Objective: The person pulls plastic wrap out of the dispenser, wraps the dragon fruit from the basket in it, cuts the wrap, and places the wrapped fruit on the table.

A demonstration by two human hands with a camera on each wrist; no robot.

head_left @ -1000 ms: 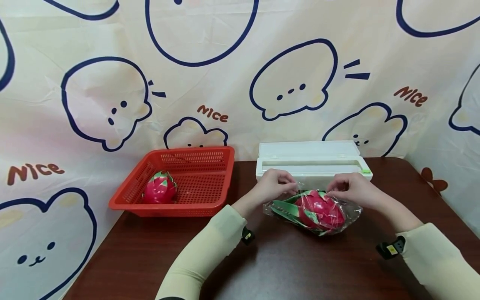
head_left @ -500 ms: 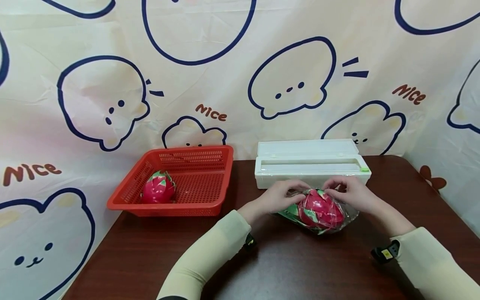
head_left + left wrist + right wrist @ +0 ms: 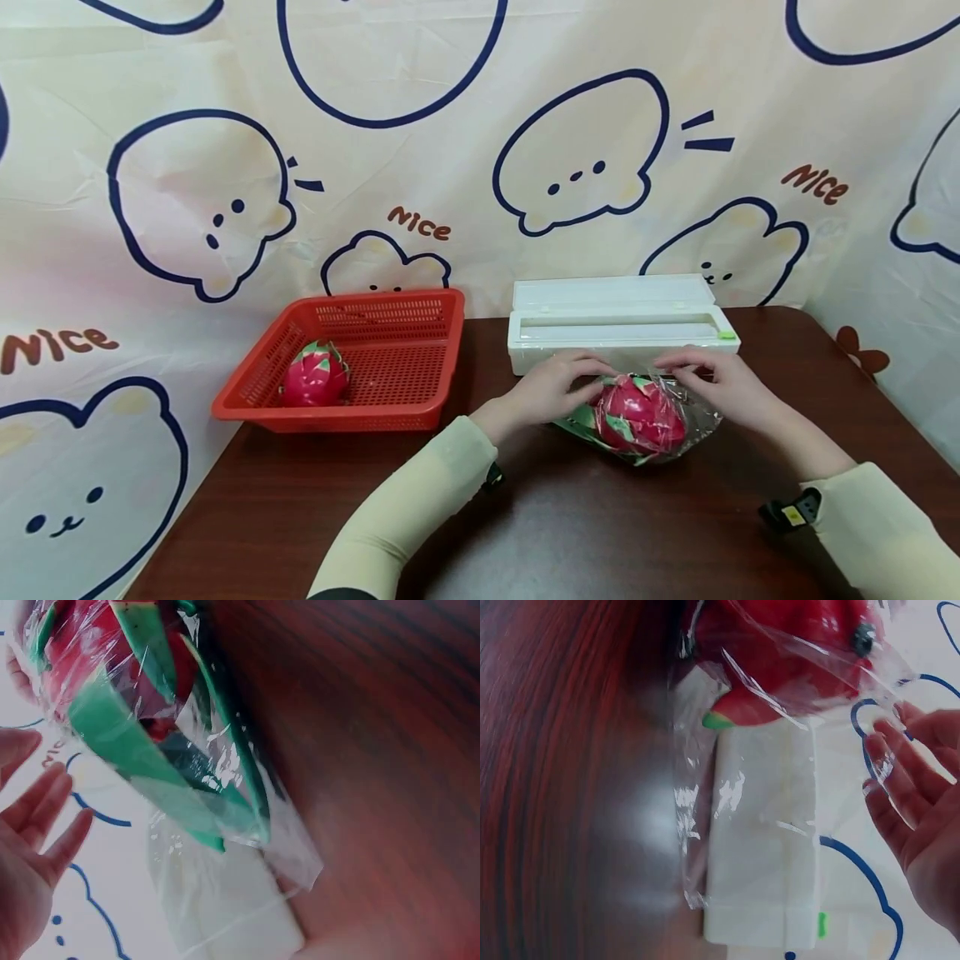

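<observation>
On the table, a red and green dragon fruit (image 3: 641,412) lies in clear plastic film (image 3: 780,705), its long green leaves pointing left. My left hand (image 3: 551,387) is at its upper left. In the left wrist view that hand's fingers (image 3: 64,836) are loosely spread and hold nothing. On the other side, my right hand (image 3: 723,387) bends over the film's upper right. Creases in the film run to its thumb and fingertips, where it pinches the film, and a shiny fold lies across its fingers (image 3: 889,806).
Behind the fruit stands a white wrap dispenser (image 3: 622,358) with its lid up. A red perforated basket (image 3: 401,417) on the left holds a second dragon fruit (image 3: 315,379). A cartoon-printed cloth hangs behind the dark wooden table (image 3: 570,533).
Both hands were pinching at the fruit's top. My left hand moved down beside the fruit and its fingers loosened. My right hand has shifted slightly right, drawing the film with it.
</observation>
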